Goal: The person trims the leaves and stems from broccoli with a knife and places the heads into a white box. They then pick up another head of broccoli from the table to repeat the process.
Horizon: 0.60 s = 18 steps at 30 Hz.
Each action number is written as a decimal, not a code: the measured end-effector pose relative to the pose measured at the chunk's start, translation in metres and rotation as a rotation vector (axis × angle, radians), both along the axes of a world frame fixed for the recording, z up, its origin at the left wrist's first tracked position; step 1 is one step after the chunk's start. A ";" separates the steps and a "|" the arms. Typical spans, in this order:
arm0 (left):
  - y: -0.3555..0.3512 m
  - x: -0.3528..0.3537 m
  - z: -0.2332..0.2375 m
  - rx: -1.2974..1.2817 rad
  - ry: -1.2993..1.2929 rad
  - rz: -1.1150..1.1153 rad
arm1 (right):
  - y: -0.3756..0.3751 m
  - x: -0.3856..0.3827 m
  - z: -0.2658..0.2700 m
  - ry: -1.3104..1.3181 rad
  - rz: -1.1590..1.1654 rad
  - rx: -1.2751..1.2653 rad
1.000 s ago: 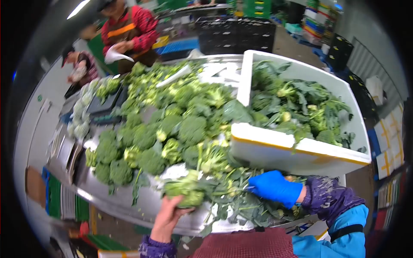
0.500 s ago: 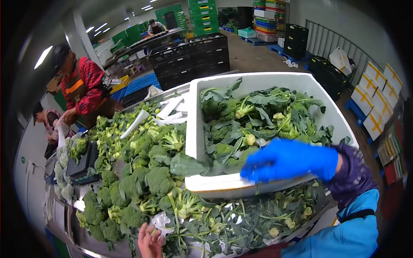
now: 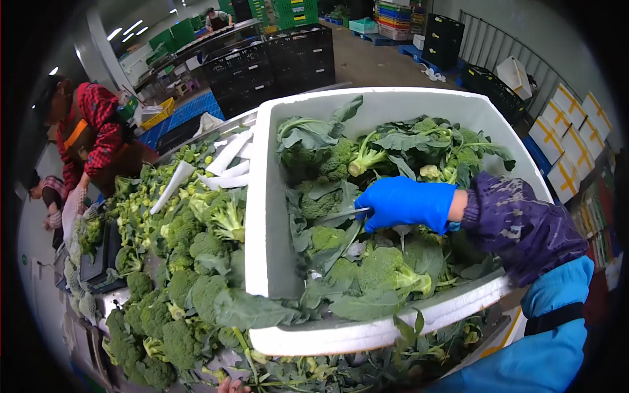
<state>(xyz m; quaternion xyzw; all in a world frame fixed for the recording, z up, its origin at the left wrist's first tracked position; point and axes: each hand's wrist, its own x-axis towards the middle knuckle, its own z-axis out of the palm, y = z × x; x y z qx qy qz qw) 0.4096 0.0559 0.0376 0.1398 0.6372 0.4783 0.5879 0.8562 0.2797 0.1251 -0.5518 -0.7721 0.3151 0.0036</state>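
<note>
A white foam box (image 3: 262,196) holds several leafy broccoli heads (image 3: 386,268). My right hand (image 3: 407,204), in a blue glove, is inside the box with its fingers closed on a thin item at the fingertips, perhaps a blade or a leaf stem. Only the fingertips of my bare left hand (image 3: 232,385) show at the bottom edge, below the box; their grip is not visible. Left of the box lies a pile of trimmed broccoli (image 3: 180,288), and a large leaf (image 3: 252,311) hangs over the box's front left corner.
White foam sleeves (image 3: 229,154) lie on the pile. Two people (image 3: 98,131) work at the left, another at the back. Black crates (image 3: 272,69) stand behind the table. Taped white boxes (image 3: 570,141) are stacked at the right. Cut leaves lie in front of the foam box.
My right hand has moved from the box's front rim farther into the box. My left hand has dropped mostly out of view. The camera view has shifted, and the box appears larger.
</note>
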 end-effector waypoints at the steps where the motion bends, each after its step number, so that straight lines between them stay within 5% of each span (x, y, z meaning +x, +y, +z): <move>1: 0.000 0.000 -0.002 -0.017 0.004 0.020 | 0.001 -0.002 -0.002 -0.201 0.064 0.055; 3: 0.002 0.002 -0.002 -0.047 0.018 0.044 | 0.002 -0.001 -0.016 -0.498 0.122 0.095; 6: 0.006 0.006 -0.004 -0.087 0.053 0.050 | -0.011 0.016 -0.044 -0.357 0.146 0.434; 18: 0.010 0.018 -0.002 -0.082 0.018 -0.008 | -0.013 0.022 -0.044 -0.541 0.342 0.458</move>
